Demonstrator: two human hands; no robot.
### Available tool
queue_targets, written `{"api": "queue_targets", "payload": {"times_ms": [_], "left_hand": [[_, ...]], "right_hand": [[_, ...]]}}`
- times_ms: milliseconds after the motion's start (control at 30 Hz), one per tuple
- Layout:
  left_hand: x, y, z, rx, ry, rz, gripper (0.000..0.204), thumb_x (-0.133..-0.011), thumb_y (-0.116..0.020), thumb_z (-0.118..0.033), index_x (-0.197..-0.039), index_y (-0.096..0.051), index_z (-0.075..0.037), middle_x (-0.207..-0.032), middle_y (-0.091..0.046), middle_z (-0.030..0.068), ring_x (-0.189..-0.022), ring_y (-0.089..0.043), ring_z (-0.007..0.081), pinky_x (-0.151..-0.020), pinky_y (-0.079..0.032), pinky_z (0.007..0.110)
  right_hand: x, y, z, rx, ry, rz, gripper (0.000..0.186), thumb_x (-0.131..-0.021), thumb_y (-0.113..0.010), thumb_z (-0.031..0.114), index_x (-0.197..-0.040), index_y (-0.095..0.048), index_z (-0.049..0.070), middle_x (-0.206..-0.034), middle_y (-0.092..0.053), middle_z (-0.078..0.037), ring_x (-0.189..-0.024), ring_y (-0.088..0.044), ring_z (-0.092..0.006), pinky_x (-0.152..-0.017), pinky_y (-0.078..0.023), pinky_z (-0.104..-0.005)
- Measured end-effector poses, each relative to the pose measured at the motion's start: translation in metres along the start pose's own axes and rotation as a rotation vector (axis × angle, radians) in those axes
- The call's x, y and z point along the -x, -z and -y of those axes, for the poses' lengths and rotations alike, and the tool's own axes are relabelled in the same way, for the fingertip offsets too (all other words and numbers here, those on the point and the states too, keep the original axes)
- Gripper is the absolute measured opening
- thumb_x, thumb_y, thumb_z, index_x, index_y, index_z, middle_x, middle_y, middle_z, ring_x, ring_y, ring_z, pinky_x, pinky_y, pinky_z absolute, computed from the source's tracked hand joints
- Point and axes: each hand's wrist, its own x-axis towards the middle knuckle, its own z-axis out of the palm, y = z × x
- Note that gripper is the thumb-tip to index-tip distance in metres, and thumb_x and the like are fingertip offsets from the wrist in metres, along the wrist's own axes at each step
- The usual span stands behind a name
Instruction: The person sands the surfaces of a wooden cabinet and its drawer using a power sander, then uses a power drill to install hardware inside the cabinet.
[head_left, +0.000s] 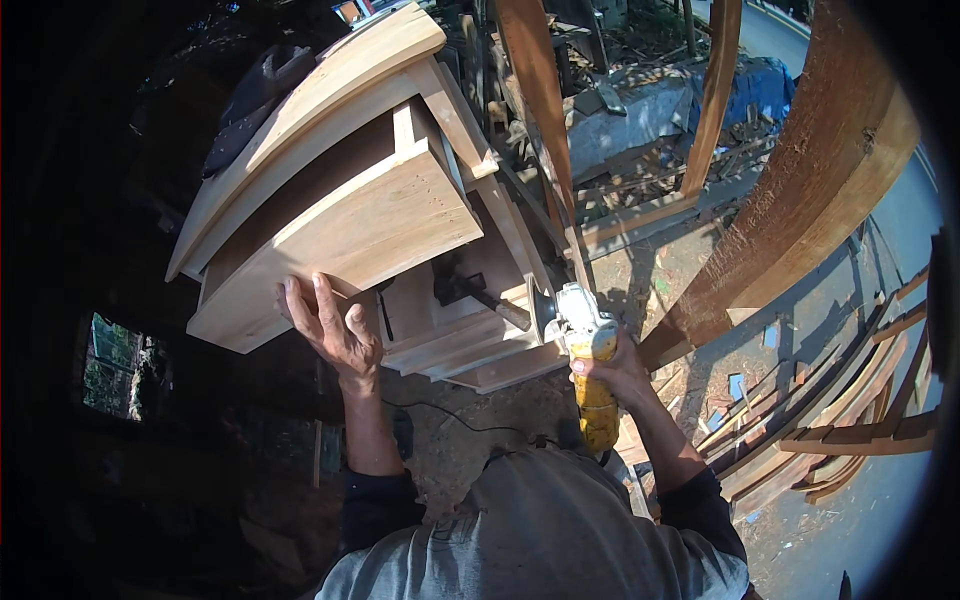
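A pale wooden chest of drawers [318,95] stands in front of me, its top drawer [370,225] pulled partly out. My left hand [335,330] is open, its fingertips resting on the lower edge of that drawer's front and the thumb apart. A yellow angle grinder [595,385] with a pale head is in my right hand [622,372], closed around its body. The grinder's disc [543,312] faces the chest's right side; I cannot tell whether it touches. Below the top drawer, a dark-headed tool with a wooden handle [500,308] lies in the chest.
A dark cloth [258,95] lies on the chest top. Wooden posts [715,100] and a broad, curved plank [790,190] rise at the right. Long wood strips [820,420] lie piled at lower right. A black cord [455,415] crosses the ground below the chest.
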Motion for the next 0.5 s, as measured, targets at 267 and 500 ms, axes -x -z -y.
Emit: {"api": "queue_targets", "payload": {"times_ms": [267,500], "left_hand": [[-0.014,-0.055,0.035,-0.086,0.112,0.223,0.066,-0.098,-0.051,-0.046,-0.153,-0.035,-0.013,-0.159,-0.025,0.0206,-0.147,-0.021,0.0439,-0.116,-0.015,0.062],[0.000,-0.068,0.041,-0.105,0.142,0.200,0.072,-0.098,-0.048,-0.052,-0.155,-0.030,-0.013,-0.161,-0.022,0.0188,-0.148,-0.019,0.0416,-0.117,-0.014,0.061]], "right_hand": [[0.004,-0.006,-0.002,-0.074,-0.007,0.049,0.069,-0.070,-0.086,0.012,-0.124,-0.044,-0.001,-0.100,-0.064,-0.015,-0.081,-0.070,-0.0237,-0.075,-0.059,-0.0383],[0.014,-0.006,-0.005,-0.209,0.016,0.019,0.071,-0.070,-0.084,0.005,-0.129,-0.045,0.001,-0.109,-0.065,-0.011,-0.100,-0.065,-0.0213,-0.090,-0.052,-0.0352]]}}
